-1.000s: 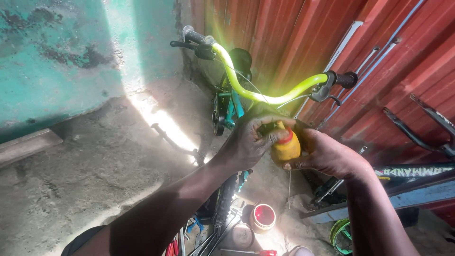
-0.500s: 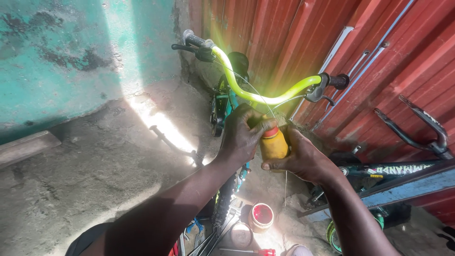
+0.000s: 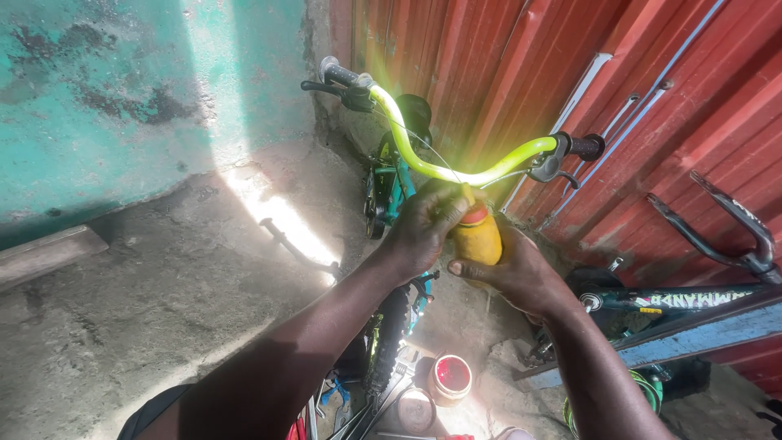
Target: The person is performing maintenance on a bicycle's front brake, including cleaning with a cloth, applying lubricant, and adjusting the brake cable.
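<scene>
Just below the neon-yellow handlebar (image 3: pixel 456 167), both hands grip a yellow bottle (image 3: pixel 478 238): left hand (image 3: pixel 423 228) at its red cap, right hand (image 3: pixel 513 273) around the body. An open red tin (image 3: pixel 450 377) sits on the concrete floor (image 3: pixel 163 310) below, a black bicycle (image 3: pixel 676 301) leaning right.

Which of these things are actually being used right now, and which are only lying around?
In use:
left hand
right hand
yellow bottle
small bicycle's green handlebar

Lying about:
red-filled tin
second bicycle frame
wooden plank
</scene>
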